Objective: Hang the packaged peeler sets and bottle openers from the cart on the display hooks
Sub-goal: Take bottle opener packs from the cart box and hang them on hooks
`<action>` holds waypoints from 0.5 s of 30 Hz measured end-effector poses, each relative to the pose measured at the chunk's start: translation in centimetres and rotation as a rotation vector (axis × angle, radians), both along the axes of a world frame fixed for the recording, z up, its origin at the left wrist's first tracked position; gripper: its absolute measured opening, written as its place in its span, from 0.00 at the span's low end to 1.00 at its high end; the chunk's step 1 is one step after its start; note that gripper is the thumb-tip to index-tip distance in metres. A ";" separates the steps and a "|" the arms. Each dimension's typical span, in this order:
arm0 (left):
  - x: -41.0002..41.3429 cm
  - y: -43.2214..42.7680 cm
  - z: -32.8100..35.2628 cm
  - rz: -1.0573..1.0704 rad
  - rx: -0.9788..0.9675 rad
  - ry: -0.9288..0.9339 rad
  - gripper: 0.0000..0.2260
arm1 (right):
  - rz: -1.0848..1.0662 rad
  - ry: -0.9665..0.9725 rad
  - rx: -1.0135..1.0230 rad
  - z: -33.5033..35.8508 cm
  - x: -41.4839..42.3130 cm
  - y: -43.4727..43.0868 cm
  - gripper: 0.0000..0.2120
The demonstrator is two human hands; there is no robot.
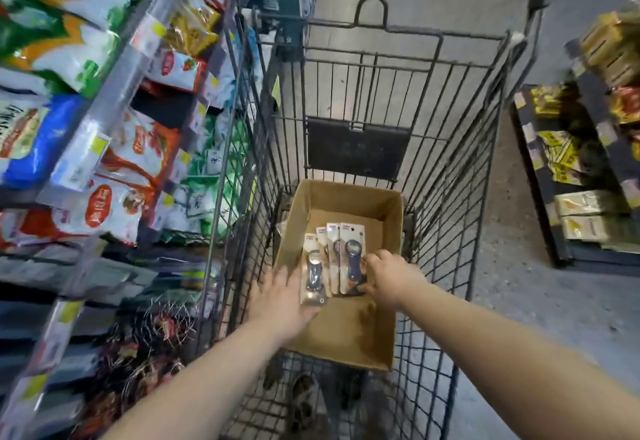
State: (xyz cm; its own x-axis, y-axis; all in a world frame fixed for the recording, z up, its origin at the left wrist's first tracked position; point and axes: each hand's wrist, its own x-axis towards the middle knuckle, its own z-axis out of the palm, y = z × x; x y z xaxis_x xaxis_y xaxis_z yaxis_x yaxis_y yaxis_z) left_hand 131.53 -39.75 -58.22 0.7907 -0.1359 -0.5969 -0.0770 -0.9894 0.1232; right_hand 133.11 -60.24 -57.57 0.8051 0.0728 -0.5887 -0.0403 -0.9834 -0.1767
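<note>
A brown cardboard box (363, 335) sits in the black wire cart (450, 197). Several carded bottle openers with dark blue handles lie in it, fanned side by side. My right hand (388, 275) grips the lower end of the rightmost packs (349, 252), thumb under and fingers over. My left hand (284, 296), blurred, lies with straight fingers against the left edge of the leftmost pack (313, 270). No peeler sets and no display hooks show in this view.
Shelves of bagged goods (104, 128) with price-tag rails run along the left, close to the cart. A low dark rack with yellow packages (581, 162) stands at the right across bare grey floor. The cart's fold-down seat flap (356, 148) stands behind the box.
</note>
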 end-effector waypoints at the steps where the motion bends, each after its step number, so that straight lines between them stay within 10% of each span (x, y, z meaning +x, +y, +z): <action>1: 0.5 -0.2 -1.0 0.025 -0.001 0.021 0.39 | -0.001 0.024 0.007 -1.3 0.7 -0.1 0.30; 15: 4.9 -3.0 -17.5 0.737 -0.279 0.222 0.34 | -0.401 0.268 0.224 -17.6 7.9 -0.6 0.28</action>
